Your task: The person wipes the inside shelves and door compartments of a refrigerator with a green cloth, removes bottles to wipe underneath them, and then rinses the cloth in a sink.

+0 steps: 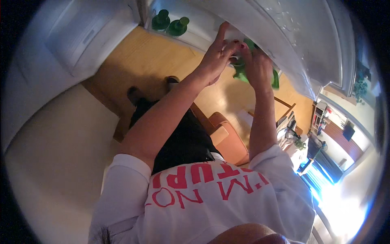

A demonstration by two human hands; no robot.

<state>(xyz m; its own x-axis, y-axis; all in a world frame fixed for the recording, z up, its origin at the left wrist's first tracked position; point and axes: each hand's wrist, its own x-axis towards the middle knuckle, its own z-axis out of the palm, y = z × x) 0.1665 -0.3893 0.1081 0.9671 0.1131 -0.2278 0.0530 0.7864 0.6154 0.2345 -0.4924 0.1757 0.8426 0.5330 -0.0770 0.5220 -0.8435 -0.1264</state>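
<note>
My left hand (213,58) reaches up to the open refrigerator door, its fingers bent and one digit pointing upward beside the door shelf (198,41). A small pale, shiny thing shows at its fingertips; what it is cannot be told. Close on its right, my right hand (259,68) is closed around a crumpled green cloth or bag (240,74), which shows on both sides of the hand. The fingertips of the two hands nearly meet. Two green bottles, one (161,20) and another (177,27), stand in the door shelf left of my hands.
White refrigerator surfaces (73,39) are at the left, and clear door shelving (304,39) is at the upper right. Below lie a wooden floor (146,52) and an orange-brown padded seat (233,143). Farther right are a cluttered table, a plant (300,144) and a bright window.
</note>
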